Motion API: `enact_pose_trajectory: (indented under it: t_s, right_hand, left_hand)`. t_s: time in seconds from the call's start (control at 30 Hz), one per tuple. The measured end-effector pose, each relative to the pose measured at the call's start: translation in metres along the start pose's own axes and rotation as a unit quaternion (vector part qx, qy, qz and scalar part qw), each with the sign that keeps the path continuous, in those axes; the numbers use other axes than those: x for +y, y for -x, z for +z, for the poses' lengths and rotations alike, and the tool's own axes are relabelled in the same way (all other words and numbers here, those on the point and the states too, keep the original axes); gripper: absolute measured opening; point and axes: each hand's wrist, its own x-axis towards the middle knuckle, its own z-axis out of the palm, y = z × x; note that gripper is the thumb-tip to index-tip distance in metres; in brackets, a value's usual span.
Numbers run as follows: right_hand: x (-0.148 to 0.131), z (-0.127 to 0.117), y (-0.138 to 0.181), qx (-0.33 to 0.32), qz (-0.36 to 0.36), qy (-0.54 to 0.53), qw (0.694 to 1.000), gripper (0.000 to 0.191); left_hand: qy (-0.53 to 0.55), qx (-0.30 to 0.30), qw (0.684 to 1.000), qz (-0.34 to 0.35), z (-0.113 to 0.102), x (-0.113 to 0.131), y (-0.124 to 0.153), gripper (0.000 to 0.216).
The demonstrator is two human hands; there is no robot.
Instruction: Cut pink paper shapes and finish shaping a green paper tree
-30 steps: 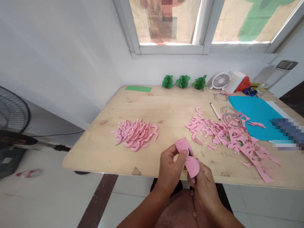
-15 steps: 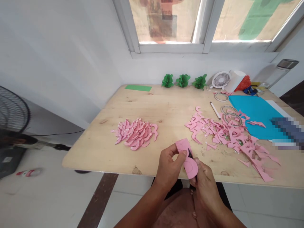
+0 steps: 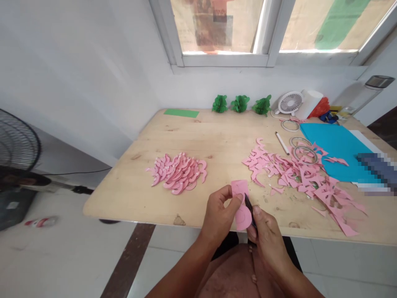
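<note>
You are mid-cut: your left hand [image 3: 218,215] pinches the pink sheet [image 3: 240,205] in closed fingers, your right hand [image 3: 266,234] is clenched round the scissors [image 3: 249,205], and the next snip calls for following the curve.

I see a pink paper piece [image 3: 240,205], upright, pencilled curve on it, at the table's near edge, dark scissors [image 3: 249,205] blades biting its right side

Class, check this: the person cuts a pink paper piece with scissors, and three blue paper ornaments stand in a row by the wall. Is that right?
Not quite: in the head view the three paper ornaments are green, not blue. The rest holds: the left hand holds the pink paper piece, and the right hand works the scissors.
</note>
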Motion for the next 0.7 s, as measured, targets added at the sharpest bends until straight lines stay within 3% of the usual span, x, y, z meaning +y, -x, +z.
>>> enact_pose_trajectory:
  t_s: [0.7]
  right_hand:
    - [0.0004, 0.0011, 0.0022, -0.007, 0.007, -0.015, 1.000, 0.042]
  left_hand:
    - [0.013, -0.001, 1.000, -0.009, 0.0004, 0.0013, -0.0008, 0.018]
